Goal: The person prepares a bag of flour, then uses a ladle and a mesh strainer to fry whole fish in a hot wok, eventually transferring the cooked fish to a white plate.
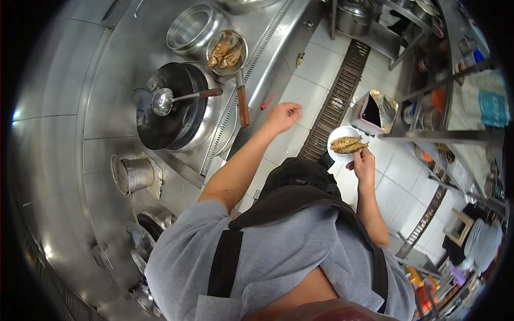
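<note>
A white plate (334, 157) with fried fish (346, 144) on it is gripped at its rim by my right hand (363, 162). My left hand (284, 116) is raised over the floor beside the stove counter, fingers curled; whether something small is between them I cannot tell. To its upper left, a strainer (242, 96) with a wooden handle rests on a metal pot and bears more fried fish (225, 52). A steel ladle (162, 102) with a wooden grip lies across the black wok (160, 128).
A metal basin (189, 28) stands behind the wok, and a metal pot (138, 175) nearer me. An open tin (371, 112) stands beyond the plate. Shelving (437, 136) runs along the right. A floor drain grate (335, 96) crosses the tiles. Someone in grey (484, 242) is at far right.
</note>
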`<action>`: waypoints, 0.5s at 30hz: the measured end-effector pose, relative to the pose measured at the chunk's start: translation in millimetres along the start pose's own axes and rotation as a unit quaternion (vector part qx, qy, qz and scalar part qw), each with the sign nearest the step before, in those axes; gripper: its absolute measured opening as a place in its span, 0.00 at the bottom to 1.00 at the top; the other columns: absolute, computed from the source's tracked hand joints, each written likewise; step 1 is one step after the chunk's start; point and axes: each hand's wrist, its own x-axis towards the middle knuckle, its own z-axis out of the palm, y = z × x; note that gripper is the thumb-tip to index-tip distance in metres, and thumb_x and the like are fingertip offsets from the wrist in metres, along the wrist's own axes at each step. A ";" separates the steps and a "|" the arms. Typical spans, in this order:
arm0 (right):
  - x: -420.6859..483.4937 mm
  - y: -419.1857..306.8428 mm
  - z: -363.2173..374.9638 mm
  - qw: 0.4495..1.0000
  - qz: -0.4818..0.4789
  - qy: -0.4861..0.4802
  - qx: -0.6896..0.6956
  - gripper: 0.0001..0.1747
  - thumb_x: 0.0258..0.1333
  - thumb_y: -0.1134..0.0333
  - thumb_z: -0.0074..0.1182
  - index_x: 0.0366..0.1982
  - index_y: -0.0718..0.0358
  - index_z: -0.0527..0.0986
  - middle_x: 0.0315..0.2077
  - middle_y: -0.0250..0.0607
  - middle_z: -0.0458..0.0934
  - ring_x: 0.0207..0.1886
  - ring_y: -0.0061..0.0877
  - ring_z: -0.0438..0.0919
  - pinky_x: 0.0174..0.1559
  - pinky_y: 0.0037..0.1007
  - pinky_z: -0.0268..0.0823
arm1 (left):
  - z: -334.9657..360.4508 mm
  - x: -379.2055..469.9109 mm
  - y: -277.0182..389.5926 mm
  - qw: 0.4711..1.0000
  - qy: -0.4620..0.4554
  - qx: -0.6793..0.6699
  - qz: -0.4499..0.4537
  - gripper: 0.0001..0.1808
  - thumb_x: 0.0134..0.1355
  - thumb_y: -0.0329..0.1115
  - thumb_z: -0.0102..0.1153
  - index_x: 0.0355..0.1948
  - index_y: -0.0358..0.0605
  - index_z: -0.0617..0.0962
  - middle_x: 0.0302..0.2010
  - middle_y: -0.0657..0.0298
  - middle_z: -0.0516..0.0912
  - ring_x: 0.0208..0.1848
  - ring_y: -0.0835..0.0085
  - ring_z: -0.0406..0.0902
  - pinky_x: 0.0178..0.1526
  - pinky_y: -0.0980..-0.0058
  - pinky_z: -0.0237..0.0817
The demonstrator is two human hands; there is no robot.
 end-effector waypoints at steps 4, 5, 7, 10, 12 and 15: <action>45.1 -28.1 1.9 0.998 -0.004 -0.055 -0.015 0.11 0.57 0.72 0.44 0.29 0.75 0.72 0.14 0.45 0.76 0.15 0.26 0.78 0.19 0.27 0.69 | -54.1 20.5 -10.9 0.990 0.123 -0.025 -0.068 0.15 0.59 0.35 0.61 0.45 0.41 0.83 0.30 0.64 0.84 0.30 0.80 0.77 0.37 0.80 0.68; 52.7 -35.5 2.4 0.998 -0.008 -0.061 -0.020 0.11 0.57 0.72 0.44 0.30 0.76 0.72 0.14 0.45 0.76 0.15 0.26 0.78 0.19 0.27 0.69 | -65.9 26.4 -9.8 0.986 0.133 -0.028 -0.097 0.15 0.58 0.36 0.61 0.45 0.42 0.83 0.31 0.62 0.84 0.32 0.78 0.79 0.39 0.78 0.70; 66.3 -42.7 -0.9 0.998 -0.020 -0.054 -0.009 0.11 0.57 0.71 0.45 0.32 0.75 0.73 0.14 0.45 0.77 0.16 0.27 0.79 0.19 0.28 0.70 | -86.4 41.3 9.4 0.978 0.140 -0.035 -0.148 0.16 0.55 0.39 0.62 0.44 0.45 0.84 0.34 0.58 0.86 0.35 0.72 0.82 0.43 0.74 0.72; 78.3 -42.5 -11.0 0.999 -0.015 -0.010 -0.044 0.12 0.58 0.71 0.45 0.36 0.73 0.74 0.15 0.42 0.77 0.15 0.24 0.77 0.19 0.27 0.70 | -89.0 91.2 -26.0 0.988 0.146 0.011 -0.048 0.15 0.56 0.38 0.62 0.44 0.44 0.84 0.35 0.58 0.86 0.34 0.73 0.82 0.41 0.75 0.72; 70.2 -41.7 -10.1 0.999 0.013 0.045 -0.011 0.13 0.56 0.71 0.46 0.37 0.74 0.74 0.17 0.44 0.78 0.16 0.25 0.78 0.20 0.28 0.70 | -73.8 122.3 -30.9 0.997 0.070 -0.030 -0.015 0.16 0.59 0.35 0.60 0.47 0.42 0.82 0.38 0.58 0.85 0.32 0.72 0.81 0.37 0.74 0.72; 44.5 -10.3 -2.4 0.974 0.152 0.115 0.121 0.17 0.55 0.70 0.46 0.43 0.74 0.73 0.22 0.48 0.80 0.22 0.29 0.82 0.26 0.32 0.75 | -25.7 139.9 -10.2 0.989 -0.100 -0.041 -0.102 0.19 0.59 0.32 0.60 0.51 0.39 0.79 0.39 0.58 0.83 0.25 0.74 0.76 0.33 0.74 0.69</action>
